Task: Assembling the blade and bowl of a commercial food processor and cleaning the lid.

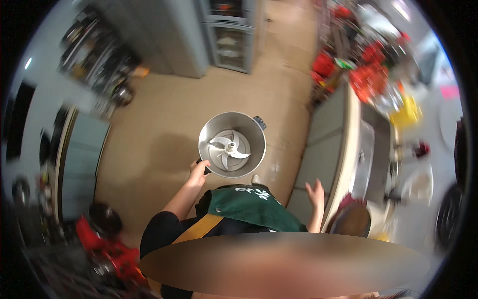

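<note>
My left hand (197, 172) is closed around the black handle (206, 170) of a round stainless steel food processor bowl (215, 130). The bowl is held out over the floor in front of me, its open top facing up. Inside, a curved multi-arm blade (230, 148) sits on the central shaft, and I see no food around it. A grey fitting (260, 122) sticks out from the far right of the rim. To my right, my right hand (315, 194) hangs with its fingers apart and holds nothing, close to the counter's front edge.
A counter with a metal sink (366, 154) runs along my right, heaped with red bags (368, 79) at its far end. On the left stand a low cabinet (84, 159) and a rack of cookware (94, 55). Ahead is a glass-doored cabinet (230, 47).
</note>
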Demonstrator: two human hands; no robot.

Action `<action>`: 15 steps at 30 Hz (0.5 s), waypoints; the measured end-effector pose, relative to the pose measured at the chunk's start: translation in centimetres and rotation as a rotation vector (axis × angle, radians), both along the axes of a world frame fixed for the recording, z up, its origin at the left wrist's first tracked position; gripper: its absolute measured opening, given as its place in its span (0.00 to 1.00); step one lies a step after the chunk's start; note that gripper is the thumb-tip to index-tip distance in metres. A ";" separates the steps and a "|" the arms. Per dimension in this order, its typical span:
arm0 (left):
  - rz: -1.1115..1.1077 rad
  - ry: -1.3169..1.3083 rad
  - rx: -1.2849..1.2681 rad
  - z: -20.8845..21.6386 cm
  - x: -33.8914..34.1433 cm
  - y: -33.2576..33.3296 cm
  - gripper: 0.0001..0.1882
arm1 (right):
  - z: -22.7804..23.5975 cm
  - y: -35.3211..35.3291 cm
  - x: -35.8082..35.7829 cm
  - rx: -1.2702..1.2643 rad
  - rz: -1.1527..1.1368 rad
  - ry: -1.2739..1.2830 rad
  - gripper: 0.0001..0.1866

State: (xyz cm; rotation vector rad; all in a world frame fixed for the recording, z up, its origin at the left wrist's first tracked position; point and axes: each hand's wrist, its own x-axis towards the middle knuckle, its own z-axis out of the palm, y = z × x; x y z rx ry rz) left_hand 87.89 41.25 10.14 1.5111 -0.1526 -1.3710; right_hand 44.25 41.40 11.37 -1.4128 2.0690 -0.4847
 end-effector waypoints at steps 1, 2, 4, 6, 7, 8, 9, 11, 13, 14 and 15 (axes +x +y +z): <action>0.123 -0.026 0.010 -0.6 1.0 0.5 0.13 | -0.6 -0.9 -0.3 0.100 0.133 0.185 0.34; 0.299 -0.022 0.020 -1.3 1.8 1.4 0.13 | -1.3 -1.7 -0.3 0.212 0.256 0.291 0.34; 0.554 -0.106 0.178 -2.0 3.0 3.3 0.14 | -2.4 -4.7 0.0 0.355 0.440 0.312 0.32; 0.764 -0.103 0.173 -2.1 4.4 5.3 0.15 | -2.9 -8.5 0.9 0.498 0.547 0.405 0.30; 0.834 -0.079 0.189 -2.0 5.0 5.9 0.15 | -3.1 -10.2 1.7 0.394 0.623 0.386 0.29; 0.921 -0.075 0.166 -1.8 5.0 6.9 0.20 | -3.1 -11.6 2.5 0.286 0.667 0.389 0.28; 0.966 -0.062 0.233 -1.4 5.8 7.6 0.20 | -2.7 -13.3 3.9 0.309 0.723 0.366 0.28; 1.041 0.004 0.199 -1.0 7.2 9.5 0.20 | -2.6 -17.4 6.8 0.229 0.790 0.442 0.27; 1.188 0.005 0.169 -1.1 8.5 10.7 0.17 | -2.5 -20.9 10.4 0.179 0.873 0.428 0.27; 1.323 0.024 0.246 -1.3 9.5 11.3 0.16 | -2.6 -22.5 12.5 0.071 0.901 0.453 0.27; 1.433 0.066 0.321 -1.6 10.6 11.7 0.16 | -2.8 -23.8 14.8 0.095 0.935 0.427 0.27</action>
